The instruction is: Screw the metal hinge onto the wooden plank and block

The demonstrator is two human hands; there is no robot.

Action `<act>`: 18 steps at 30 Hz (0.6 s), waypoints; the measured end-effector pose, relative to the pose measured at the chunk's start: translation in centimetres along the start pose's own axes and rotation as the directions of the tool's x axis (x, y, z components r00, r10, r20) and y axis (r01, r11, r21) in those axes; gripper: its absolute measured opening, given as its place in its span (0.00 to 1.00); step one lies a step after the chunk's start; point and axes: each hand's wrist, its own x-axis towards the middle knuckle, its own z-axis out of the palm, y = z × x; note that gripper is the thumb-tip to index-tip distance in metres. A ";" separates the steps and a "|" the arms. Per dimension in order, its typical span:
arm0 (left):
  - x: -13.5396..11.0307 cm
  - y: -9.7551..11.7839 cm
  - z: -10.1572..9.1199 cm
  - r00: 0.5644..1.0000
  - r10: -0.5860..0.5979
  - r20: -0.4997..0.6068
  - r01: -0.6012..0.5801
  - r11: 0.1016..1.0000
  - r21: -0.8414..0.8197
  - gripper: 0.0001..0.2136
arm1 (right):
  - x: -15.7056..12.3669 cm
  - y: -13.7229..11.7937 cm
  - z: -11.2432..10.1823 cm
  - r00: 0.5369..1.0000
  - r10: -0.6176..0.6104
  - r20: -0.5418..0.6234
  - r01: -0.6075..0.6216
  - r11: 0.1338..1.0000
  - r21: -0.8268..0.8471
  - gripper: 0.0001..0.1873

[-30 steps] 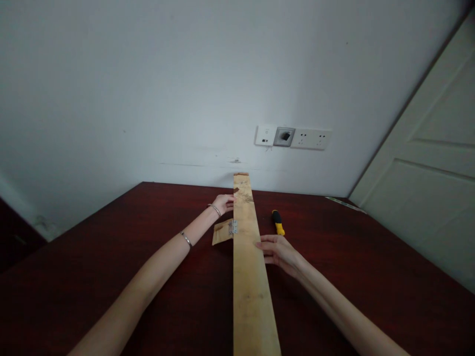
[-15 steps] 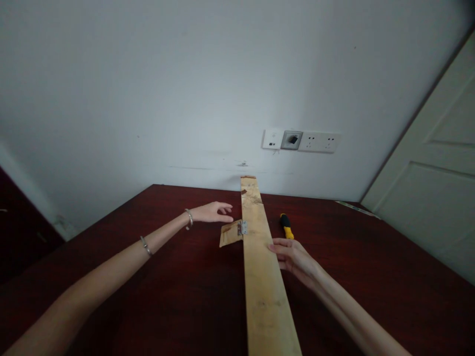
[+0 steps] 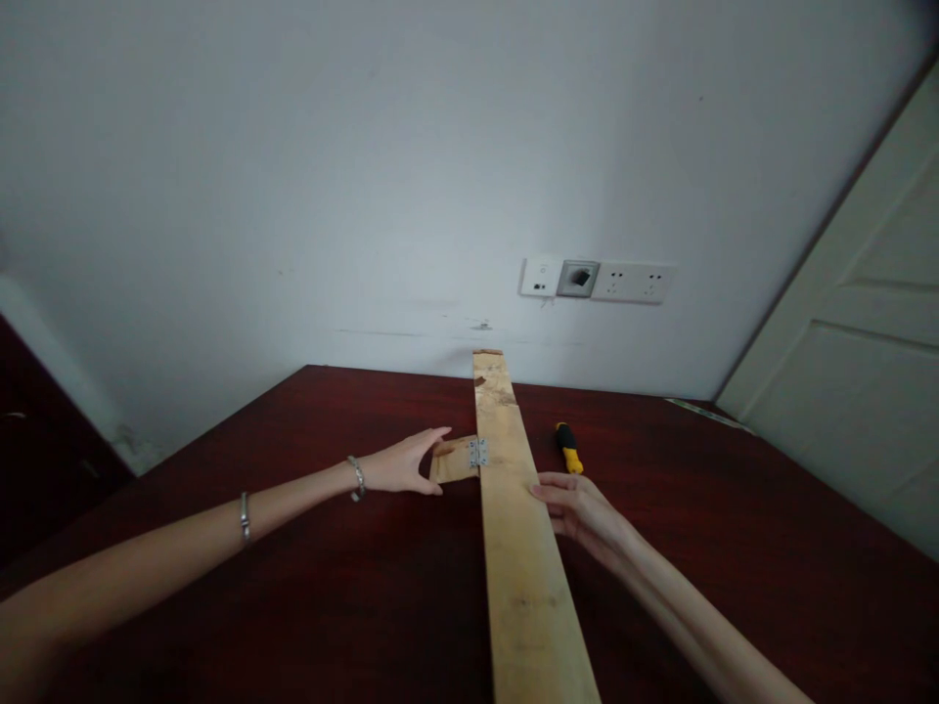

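A long wooden board [image 3: 520, 548] stretches away from me across the dark red table, its far end near the wall. A metal hinge [image 3: 478, 453] joins a small wooden piece [image 3: 453, 462] to the board's left edge. My left hand [image 3: 403, 464] is at that piece's outer end, thumb and fingers spread apart around it; whether they touch it I cannot tell. On the board's right edge, my right hand [image 3: 576, 504] grips with the thumb on top and the other fingers at the side and below. Beyond it lies a yellow and black screwdriver handle [image 3: 567, 448].
The dark red tabletop [image 3: 352, 587] meets a white wall [image 3: 396, 196] at the back. Wall sockets [image 3: 632, 283] sit above the table's far edge. A thin flat strip [image 3: 708, 415] lies at the back right, near a white door [image 3: 866, 372].
My left hand has come down and toward me, from above the small wooden piece to around its outer end. The piece has swung flatter on its hinge. My right hand has stayed put.
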 end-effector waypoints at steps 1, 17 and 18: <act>0.0 -0.2 -0.1 1.000 0.007 -0.015 -0.008 1.000 -0.026 0.45 | 0.0 0.0 0.0 1.000 0.002 -0.004 -0.002 1.000 0.002 0.18; 4.3 4.5 -2.1 0.954 0.164 -0.252 -0.229 0.938 -0.260 0.43 | 0.3 0.7 0.0 0.999 -0.017 -0.039 0.016 1.000 -0.023 0.14; 5.0 5.1 -1.7 0.955 0.159 -0.249 -0.223 0.941 -0.254 0.45 | 0.3 0.8 0.0 0.999 -0.016 -0.041 0.015 1.000 -0.024 0.14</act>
